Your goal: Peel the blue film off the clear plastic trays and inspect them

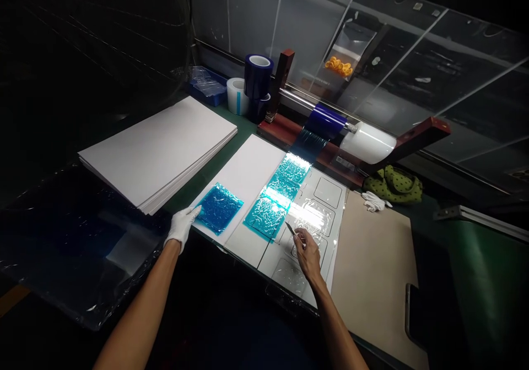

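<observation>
My left hand (182,227), in a white glove, touches the left corner of a blue film square (220,208) on a white sheet (252,163). Its fingers point right and lie close together. My bare right hand (306,250) grips a thin dark-tipped blade (290,228) over a glass plate (266,250). A crinkled turquoise film strip (276,194) runs down the plate from a dark blue roll (327,121). Clear film pieces and rounded outlines show on the plate's right part, partly under my right hand.
A stack of white sheets (161,150) sits at the left. Tape rolls (258,78) stand behind. A white roll (367,143) is mounted on the red-brown stand (425,133). Brown board (372,260), a white glove (375,201), green cloth (392,185) and a phone (413,312) lie at the right.
</observation>
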The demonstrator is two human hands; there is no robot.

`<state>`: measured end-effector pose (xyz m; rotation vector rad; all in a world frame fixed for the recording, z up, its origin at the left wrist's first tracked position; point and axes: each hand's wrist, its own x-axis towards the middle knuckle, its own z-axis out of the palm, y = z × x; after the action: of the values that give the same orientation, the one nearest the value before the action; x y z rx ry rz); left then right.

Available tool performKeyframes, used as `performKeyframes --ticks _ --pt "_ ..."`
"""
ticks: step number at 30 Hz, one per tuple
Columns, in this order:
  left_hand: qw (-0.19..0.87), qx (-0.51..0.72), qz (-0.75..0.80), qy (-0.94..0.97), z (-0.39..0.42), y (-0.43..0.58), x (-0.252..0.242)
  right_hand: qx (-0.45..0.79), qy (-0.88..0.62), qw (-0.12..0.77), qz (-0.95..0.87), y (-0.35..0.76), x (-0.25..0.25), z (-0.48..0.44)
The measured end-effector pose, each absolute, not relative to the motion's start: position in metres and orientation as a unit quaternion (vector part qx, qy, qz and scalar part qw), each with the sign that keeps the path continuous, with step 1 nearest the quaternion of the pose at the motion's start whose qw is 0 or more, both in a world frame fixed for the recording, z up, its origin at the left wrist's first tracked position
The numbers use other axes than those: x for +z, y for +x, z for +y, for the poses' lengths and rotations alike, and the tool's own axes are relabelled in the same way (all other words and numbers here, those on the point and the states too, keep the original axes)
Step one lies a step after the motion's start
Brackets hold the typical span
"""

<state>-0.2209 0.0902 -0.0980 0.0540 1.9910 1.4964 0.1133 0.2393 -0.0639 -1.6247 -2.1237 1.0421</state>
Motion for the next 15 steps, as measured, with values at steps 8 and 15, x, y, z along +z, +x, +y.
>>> performKeyframes --ticks 8,15 --pt "0.312 0.518 0.795 0.050 0.093 -0.228 -0.096 0.351 -0.582 0.096 -0.727 0.113 -0.064 0.242" --pt "0.256 0.501 0.827 0.018 0.095 -0.199 -0.074 0.270 -0.611 -0.027 -0.743 0.112 -0.066 0.248"
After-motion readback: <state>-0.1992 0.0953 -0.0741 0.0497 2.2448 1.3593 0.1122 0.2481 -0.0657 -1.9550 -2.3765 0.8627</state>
